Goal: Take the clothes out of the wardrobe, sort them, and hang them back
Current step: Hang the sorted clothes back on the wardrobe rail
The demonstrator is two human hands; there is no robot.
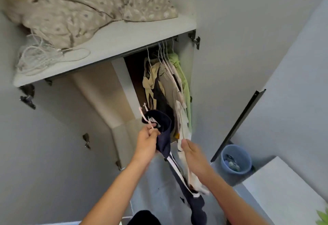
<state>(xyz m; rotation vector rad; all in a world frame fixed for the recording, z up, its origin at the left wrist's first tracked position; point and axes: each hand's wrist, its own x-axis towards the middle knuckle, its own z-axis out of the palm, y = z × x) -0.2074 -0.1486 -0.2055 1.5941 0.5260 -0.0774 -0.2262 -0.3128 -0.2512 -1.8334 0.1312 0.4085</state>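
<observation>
My left hand [148, 140] pinches a pink hanger [145, 117] that carries a dark navy garment with white stripes [179, 169], which hangs down in front of the open wardrobe. My right hand [192, 155] lies with straight fingers against a cream garment [184, 164] beside the navy one. Inside the wardrobe, several clothes hang on thin hangers from the rail [165, 41]: beige [150, 79], dark, off-white and a light green piece [185, 84] at the far right.
The wardrobe's top shelf [134, 34] holds a floral quilt [85, 6] and a coil of white cord [39, 56]. The right door [237, 125] stands open. A blue waste bin [236, 159] sits on the floor at right, next to a white surface [284, 189].
</observation>
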